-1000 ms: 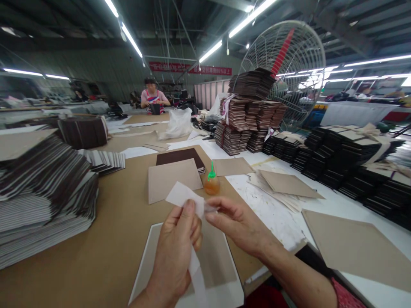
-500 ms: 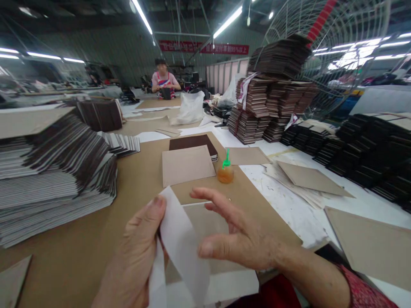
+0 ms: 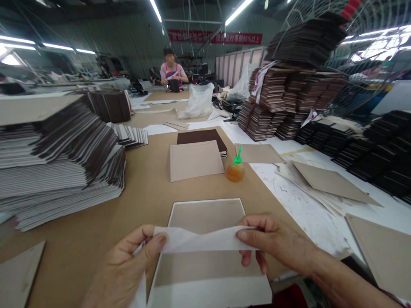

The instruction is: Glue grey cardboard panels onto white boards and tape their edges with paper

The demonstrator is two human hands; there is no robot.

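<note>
Right hand (image 3: pixel 278 239), spread and free of the strip half a second ago, now has closed on it; left hand (image 3: pixel 123 263) has kept its hold. Strip (image 3: pixel 201 241), white: one, drawn out left to right between the two hands, raised above the near board, its upper edge dipping slightly at mid-length. Left hand: thumb and fingers pinching the strip's left end, a further white length hanging below. Right hand: thumb and forefinger pinching the right end, other fingers curled beneath. Board (image 3: pixel 212 269), tan with white margins: one, flat on the brown sheet (image 3: pixel 150 184), directly below the strip, its near margin the broadest. Bottle (image 3: pixel 235 172), round, amber contents, green spout: one, upright, beyond the board and a little right. Panel (image 3: pixel 196 160), tan: one, left of the bottle, leaning over the near edge of a dark stack (image 3: pixel 203 136). Pile (image 3: pixel 73 171) of brown and white pieces: left, topped by a tan sheet. Bundles (image 3: pixel 272 98), brown, heaped: far right. Black bundles (image 3: pixel 369 145): right. Bag (image 3: pixel 199 102), white, crumpled: far. Co-worker (image 3: pixel 173 73): one, at the far end, holding a dark item (image 3: pixel 174 85).
</note>
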